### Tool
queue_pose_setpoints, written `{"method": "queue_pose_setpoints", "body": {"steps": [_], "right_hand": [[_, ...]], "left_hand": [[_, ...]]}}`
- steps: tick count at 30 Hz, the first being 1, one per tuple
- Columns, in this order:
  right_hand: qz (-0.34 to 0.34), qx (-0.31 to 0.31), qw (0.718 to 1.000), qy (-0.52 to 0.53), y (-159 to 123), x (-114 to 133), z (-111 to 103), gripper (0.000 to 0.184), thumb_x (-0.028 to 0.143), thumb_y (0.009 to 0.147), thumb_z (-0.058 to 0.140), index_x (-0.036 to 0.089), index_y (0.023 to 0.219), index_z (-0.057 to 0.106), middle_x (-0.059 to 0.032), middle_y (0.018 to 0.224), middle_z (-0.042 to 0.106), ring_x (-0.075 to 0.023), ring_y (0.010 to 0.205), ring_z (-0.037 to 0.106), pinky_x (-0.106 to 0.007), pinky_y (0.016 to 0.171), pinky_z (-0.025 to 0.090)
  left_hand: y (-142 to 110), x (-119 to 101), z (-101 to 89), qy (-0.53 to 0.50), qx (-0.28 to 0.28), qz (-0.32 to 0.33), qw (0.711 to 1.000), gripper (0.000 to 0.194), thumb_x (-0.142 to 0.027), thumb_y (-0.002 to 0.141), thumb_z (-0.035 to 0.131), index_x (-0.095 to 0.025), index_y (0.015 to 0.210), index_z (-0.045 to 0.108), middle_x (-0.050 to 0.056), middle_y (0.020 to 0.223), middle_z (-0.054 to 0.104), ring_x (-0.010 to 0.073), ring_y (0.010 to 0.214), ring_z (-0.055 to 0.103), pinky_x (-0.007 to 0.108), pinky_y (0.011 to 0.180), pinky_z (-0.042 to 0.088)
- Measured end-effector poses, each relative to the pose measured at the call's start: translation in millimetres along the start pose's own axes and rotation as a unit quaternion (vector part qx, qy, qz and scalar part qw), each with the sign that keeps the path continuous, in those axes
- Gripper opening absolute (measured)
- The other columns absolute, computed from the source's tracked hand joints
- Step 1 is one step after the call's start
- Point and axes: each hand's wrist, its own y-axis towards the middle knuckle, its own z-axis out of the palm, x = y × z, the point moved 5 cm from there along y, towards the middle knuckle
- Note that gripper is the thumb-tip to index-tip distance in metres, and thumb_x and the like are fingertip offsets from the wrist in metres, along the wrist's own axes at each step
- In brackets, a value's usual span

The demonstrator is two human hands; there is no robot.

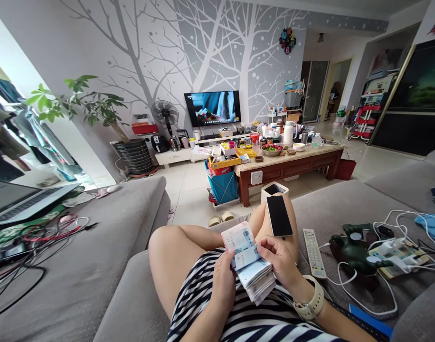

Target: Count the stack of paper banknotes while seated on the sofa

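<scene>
A thick stack of banknotes (255,280) lies between my hands, above my lap in striped cloth. My left hand (224,278) grips the stack's left side, its thumb along the edge. Pinched at the top right, a bluish note is held by my right hand (279,259), whose thumb and fingers close on its edge. Some upper notes (239,237) fan away from the rest of the stack, pinkish at the far end. A pale watch (312,299) is on my right wrist. On my knee rests a smartphone (278,216), its screen dark.
A remote control (314,253) lies on the sofa to my right, beside a dark green figure-shaped object (356,249) and a power strip (399,256) with white cables. At left are a laptop (32,202) and tangled cables. Ahead stands a cluttered coffee table (292,166).
</scene>
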Motion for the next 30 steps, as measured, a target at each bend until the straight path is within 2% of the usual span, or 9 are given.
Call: {"method": "queue_pose_setpoints", "body": {"steps": [3,9,14,20,26,30], "right_hand": [[0.004,-0.003,1.0,-0.004,0,1,0,0.023,0.039,0.076,0.068,0.017,0.076,0.063,0.0012,0.065,0.057,-0.0113,0.059,0.047,-0.022,0.054,0.036],[0.007,-0.026,0.999,-0.024,-1,1,-4,0.028,0.044,0.073,0.069,0.017,0.076,0.062,0.0001,0.067,0.057,-0.0127,0.06,0.047,-0.023,0.054,0.035],[0.004,-0.024,0.999,-0.022,-2,1,-4,0.028,0.045,0.074,0.068,0.017,0.075,0.062,0.0,0.066,0.056,-0.0128,0.059,0.046,-0.023,0.054,0.035],[-0.002,-0.015,1.0,-0.004,-2,3,-2,0.028,0.043,0.077,0.066,0.017,0.07,0.06,0.0019,0.062,0.053,-0.0111,0.056,0.043,-0.023,0.053,0.032],[0.021,-0.003,1.0,0.007,0,-3,-2,0.035,0.049,0.081,0.059,0.017,0.066,0.056,0.002,0.051,0.053,-0.0094,0.046,0.038,-0.023,0.046,0.025],[0.03,-0.023,0.999,-0.02,3,-5,-4,0.034,0.045,0.072,0.07,0.017,0.064,0.052,0.0033,0.053,0.052,-0.009,0.048,0.038,-0.022,0.048,0.027]], "left_hand": [[-4,-3,5.4,-0.01,-0.008,0.003,1.0,0.018,-0.032,0.073,0.06,-0.018,0.079,0.07,0.005,0.084,0.073,0.0248,0.081,0.065,0.034,0.073,0.049],[-10,-10,12.1,0.014,-0.032,0.021,0.999,0.017,-0.03,0.071,0.059,-0.02,0.059,0.065,0.005,0.064,0.069,0.0247,0.068,0.064,0.034,0.064,0.048],[-11,-14,12.0,0.035,-0.05,0.034,0.998,0.015,-0.031,0.07,0.06,-0.02,0.064,0.067,0.006,0.062,0.068,0.0243,0.064,0.062,0.033,0.059,0.046],[-13,-14,14.9,0.018,-0.034,0.017,0.999,0.014,-0.03,0.071,0.059,-0.02,0.069,0.068,0.005,0.066,0.07,0.0237,0.063,0.062,0.033,0.061,0.047],[-13,-14,18.8,0.001,-0.017,0.002,1.0,0.017,-0.031,0.07,0.058,-0.018,0.069,0.069,0.007,0.073,0.072,0.0259,0.07,0.065,0.035,0.066,0.049],[-14,-13,18.0,0.003,-0.018,-0.002,1.0,0.016,-0.029,0.067,0.062,-0.018,0.076,0.07,0.005,0.07,0.071,0.0249,0.07,0.065,0.034,0.066,0.049]]}}
